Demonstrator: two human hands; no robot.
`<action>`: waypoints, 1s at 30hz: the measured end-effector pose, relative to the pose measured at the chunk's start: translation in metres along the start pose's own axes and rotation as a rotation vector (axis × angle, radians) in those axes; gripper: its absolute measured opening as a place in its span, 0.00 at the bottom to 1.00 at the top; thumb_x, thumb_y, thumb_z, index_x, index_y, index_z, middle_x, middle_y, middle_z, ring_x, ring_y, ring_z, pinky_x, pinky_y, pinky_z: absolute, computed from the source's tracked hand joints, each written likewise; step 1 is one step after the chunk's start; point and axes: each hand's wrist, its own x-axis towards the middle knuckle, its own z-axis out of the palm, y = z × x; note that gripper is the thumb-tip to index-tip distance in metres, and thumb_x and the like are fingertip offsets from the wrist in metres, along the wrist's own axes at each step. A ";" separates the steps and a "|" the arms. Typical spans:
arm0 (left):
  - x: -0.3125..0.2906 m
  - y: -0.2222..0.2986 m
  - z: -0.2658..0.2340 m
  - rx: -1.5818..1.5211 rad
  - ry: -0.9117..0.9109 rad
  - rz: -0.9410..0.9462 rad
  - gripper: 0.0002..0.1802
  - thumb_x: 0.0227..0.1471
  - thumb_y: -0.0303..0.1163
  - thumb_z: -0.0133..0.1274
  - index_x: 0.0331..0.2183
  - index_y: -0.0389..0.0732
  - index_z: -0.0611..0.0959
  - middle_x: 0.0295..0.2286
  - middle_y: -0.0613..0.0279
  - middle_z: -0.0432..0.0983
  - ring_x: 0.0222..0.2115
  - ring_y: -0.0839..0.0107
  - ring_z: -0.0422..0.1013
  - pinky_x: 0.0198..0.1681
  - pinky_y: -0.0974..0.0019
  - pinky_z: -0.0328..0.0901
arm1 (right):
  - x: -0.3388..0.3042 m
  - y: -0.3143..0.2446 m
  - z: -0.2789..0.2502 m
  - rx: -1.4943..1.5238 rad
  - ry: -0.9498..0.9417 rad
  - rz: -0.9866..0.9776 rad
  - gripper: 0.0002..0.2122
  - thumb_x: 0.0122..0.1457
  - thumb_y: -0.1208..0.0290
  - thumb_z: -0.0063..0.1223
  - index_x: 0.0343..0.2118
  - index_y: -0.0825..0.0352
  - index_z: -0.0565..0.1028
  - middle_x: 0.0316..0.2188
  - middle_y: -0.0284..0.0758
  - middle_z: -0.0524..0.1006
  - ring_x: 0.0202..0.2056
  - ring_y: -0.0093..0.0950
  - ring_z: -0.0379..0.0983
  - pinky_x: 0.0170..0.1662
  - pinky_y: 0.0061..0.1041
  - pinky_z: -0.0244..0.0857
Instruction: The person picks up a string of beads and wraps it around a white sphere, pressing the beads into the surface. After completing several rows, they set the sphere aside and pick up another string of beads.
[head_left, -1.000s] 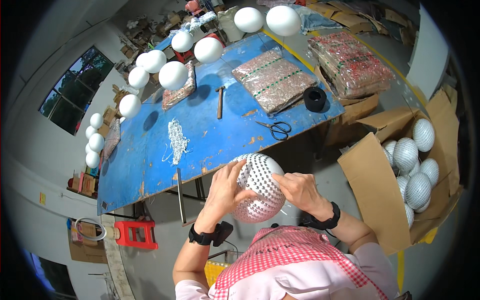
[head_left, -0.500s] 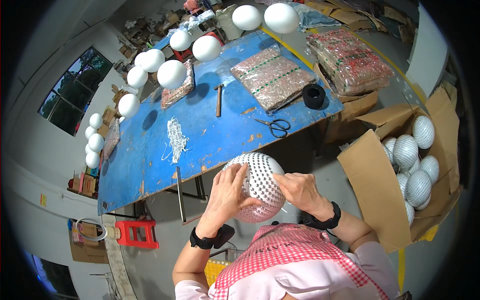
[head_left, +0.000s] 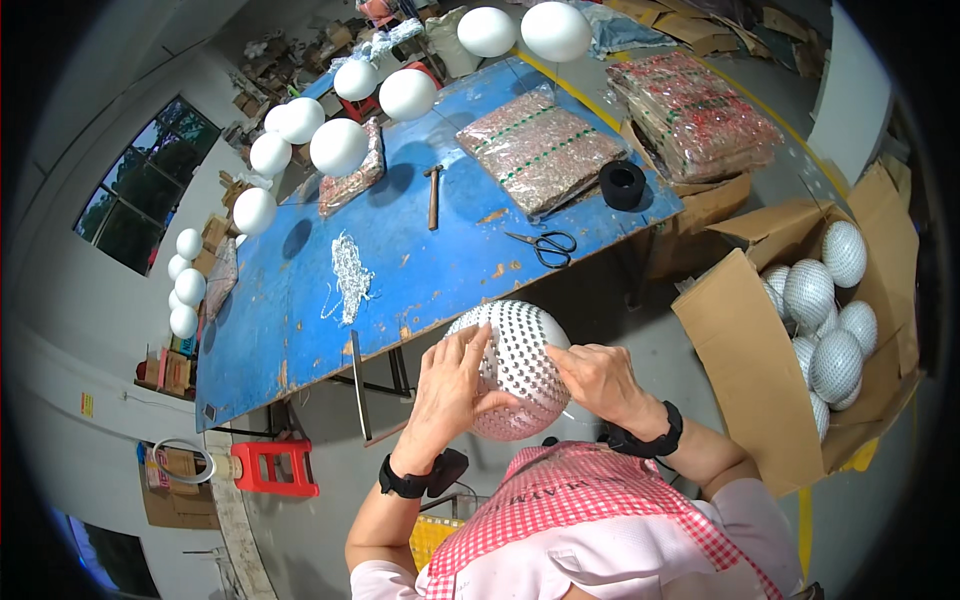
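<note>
A white ball [head_left: 525, 365] covered in rows of silver studs or beads is held in front of me, just off the table's near edge. Its upper right side shows a smooth, plain white patch. My left hand [head_left: 452, 390] grips the ball from the left, with fingers over its top and thumb across its front. On the right side, my right hand [head_left: 603, 382] is curled, its thumb and fingertips pressed together against the border of the studded rows. Whatever those fingertips pinch is too small to make out. A thin white strand [head_left: 572, 413] shows below that hand.
The blue table [head_left: 400, 270] bears scissors [head_left: 548, 247], a hammer [head_left: 433, 198], a black roll [head_left: 623, 186], a bundle of silver bead strings [head_left: 350, 280] and a plastic-wrapped pack [head_left: 540, 150]. Plain white balls [head_left: 339, 148] stand on rods. Right, a cardboard box [head_left: 745, 370] holds studded balls. Left, a red stool [head_left: 275, 467].
The view has shifted slightly. Both hands keep nearly the same hold on the ball, which has barely moved.
</note>
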 end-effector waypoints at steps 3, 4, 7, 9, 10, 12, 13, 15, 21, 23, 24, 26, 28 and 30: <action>0.000 0.000 0.001 -0.086 -0.024 -0.021 0.43 0.36 0.50 0.66 0.52 0.42 0.71 0.52 0.46 0.65 0.57 0.46 0.58 0.57 0.51 0.56 | -0.002 0.000 -0.002 -0.008 -0.008 0.005 0.11 0.48 0.77 0.56 0.37 0.66 0.77 0.19 0.36 0.74 0.21 0.33 0.74 0.23 0.30 0.67; -0.001 -0.004 0.003 -0.086 -0.024 -0.021 0.43 0.36 0.50 0.66 0.52 0.42 0.71 0.52 0.46 0.65 0.57 0.46 0.58 0.57 0.51 0.56 | -0.003 -0.001 -0.004 -0.007 -0.015 0.011 0.12 0.48 0.77 0.56 0.37 0.66 0.77 0.19 0.36 0.74 0.21 0.33 0.74 0.23 0.30 0.67; -0.002 -0.006 0.003 -0.140 0.028 -0.024 0.37 0.37 0.44 0.67 0.49 0.43 0.74 0.52 0.40 0.65 0.53 0.47 0.63 0.55 0.52 0.57 | -0.004 -0.004 -0.005 0.010 0.000 0.033 0.11 0.48 0.78 0.56 0.37 0.65 0.78 0.17 0.36 0.74 0.20 0.34 0.73 0.23 0.32 0.66; -0.002 -0.001 -0.002 -0.157 -0.037 -0.085 0.36 0.38 0.43 0.67 0.49 0.43 0.74 0.51 0.42 0.66 0.51 0.48 0.64 0.55 0.52 0.57 | -0.005 -0.004 -0.007 0.003 -0.002 0.028 0.11 0.48 0.78 0.56 0.37 0.65 0.77 0.17 0.36 0.74 0.20 0.34 0.73 0.23 0.31 0.66; -0.002 0.001 -0.002 -0.173 -0.101 -0.148 0.35 0.38 0.42 0.67 0.49 0.44 0.74 0.50 0.43 0.66 0.49 0.49 0.65 0.54 0.52 0.58 | -0.006 -0.004 -0.008 -0.004 -0.006 0.021 0.12 0.48 0.78 0.55 0.38 0.65 0.77 0.18 0.36 0.73 0.21 0.34 0.73 0.23 0.31 0.67; -0.005 -0.009 0.003 -0.140 -0.067 -0.069 0.36 0.39 0.43 0.66 0.50 0.43 0.74 0.50 0.46 0.66 0.48 0.50 0.65 0.53 0.52 0.58 | -0.007 -0.005 -0.008 -0.004 0.002 0.017 0.12 0.48 0.77 0.55 0.38 0.65 0.77 0.18 0.36 0.73 0.21 0.33 0.73 0.22 0.30 0.67; -0.006 -0.012 0.004 -0.106 -0.031 0.008 0.37 0.39 0.44 0.66 0.51 0.42 0.73 0.50 0.48 0.66 0.47 0.51 0.65 0.53 0.52 0.58 | -0.007 -0.005 -0.008 -0.003 0.010 0.010 0.12 0.48 0.77 0.56 0.38 0.65 0.77 0.18 0.36 0.73 0.20 0.33 0.73 0.22 0.30 0.67; -0.005 -0.008 0.002 -0.065 -0.006 0.035 0.39 0.39 0.46 0.65 0.52 0.41 0.72 0.49 0.49 0.67 0.48 0.51 0.65 0.53 0.51 0.58 | -0.009 -0.004 -0.007 -0.020 0.003 0.011 0.12 0.48 0.77 0.56 0.38 0.65 0.77 0.18 0.36 0.73 0.20 0.33 0.73 0.22 0.30 0.67; -0.004 0.001 0.002 -0.035 -0.020 0.011 0.42 0.37 0.52 0.65 0.50 0.37 0.72 0.52 0.45 0.66 0.54 0.52 0.62 0.56 0.49 0.54 | -0.011 -0.005 -0.007 -0.021 0.013 0.017 0.11 0.47 0.78 0.57 0.37 0.65 0.78 0.16 0.35 0.73 0.19 0.33 0.72 0.21 0.30 0.65; -0.004 -0.004 0.003 -0.100 -0.009 -0.008 0.37 0.39 0.51 0.65 0.48 0.39 0.74 0.55 0.43 0.63 0.56 0.51 0.61 0.57 0.49 0.54 | -0.011 -0.006 -0.008 -0.016 0.011 0.017 0.12 0.47 0.78 0.57 0.37 0.65 0.78 0.16 0.35 0.72 0.19 0.33 0.72 0.21 0.30 0.65; -0.004 -0.006 0.003 -0.101 -0.009 -0.008 0.37 0.39 0.51 0.65 0.48 0.39 0.74 0.55 0.43 0.63 0.56 0.51 0.61 0.57 0.49 0.54 | -0.010 -0.007 -0.009 -0.025 0.012 0.012 0.12 0.47 0.78 0.57 0.37 0.65 0.78 0.16 0.35 0.72 0.19 0.33 0.72 0.21 0.30 0.65; -0.005 -0.010 0.003 -0.078 0.052 0.003 0.35 0.39 0.49 0.66 0.47 0.42 0.75 0.50 0.48 0.68 0.52 0.52 0.65 0.56 0.51 0.56 | -0.010 -0.008 -0.008 -0.035 0.011 0.008 0.12 0.47 0.78 0.57 0.38 0.65 0.78 0.16 0.35 0.72 0.19 0.33 0.71 0.21 0.30 0.64; -0.003 -0.010 0.001 -0.140 0.021 -0.083 0.32 0.39 0.48 0.65 0.45 0.42 0.76 0.49 0.49 0.69 0.51 0.53 0.65 0.54 0.51 0.57 | -0.009 -0.007 -0.006 -0.039 0.021 0.007 0.12 0.47 0.79 0.57 0.38 0.65 0.78 0.16 0.35 0.72 0.18 0.32 0.71 0.21 0.30 0.64; -0.004 -0.014 0.000 -0.199 -0.007 -0.171 0.30 0.40 0.47 0.65 0.44 0.43 0.78 0.47 0.50 0.70 0.49 0.53 0.66 0.53 0.52 0.58 | -0.007 -0.009 -0.007 -0.039 0.015 0.004 0.12 0.47 0.79 0.57 0.38 0.66 0.78 0.16 0.35 0.72 0.18 0.32 0.71 0.21 0.30 0.65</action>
